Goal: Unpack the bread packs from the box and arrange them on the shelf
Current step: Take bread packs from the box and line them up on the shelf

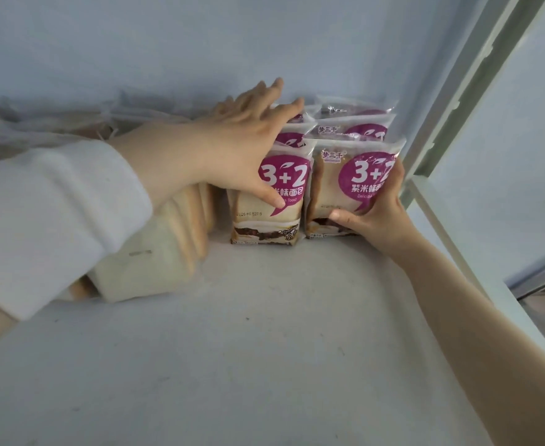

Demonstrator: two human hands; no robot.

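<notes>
Arranging is the step in hand: the purple-labelled bread packs (pixel 354 123) stand upright in two rows at the shelf's (pixel 264 349) far corner, about 1 o'clock. The right hand (pixel 377 217) clamps the front right pack (pixel 338 185) low on its side. The left hand (pixel 242 146), fingers spread and fairly straight, presses the front left pack (pixel 264 220) (thumb on its label). Next, probably, square both fronts flush, gently, as the soft film would crumple.

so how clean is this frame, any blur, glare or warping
Head view: the purple label on the front right bread pack is sharp enough to read; the pale packs at left, beside the white sleeve, are smeared and soft; the shelf post at right leans steeply, likely from the wide lens; the light is soft and bluish, with no hard shadows or glare.
</notes>
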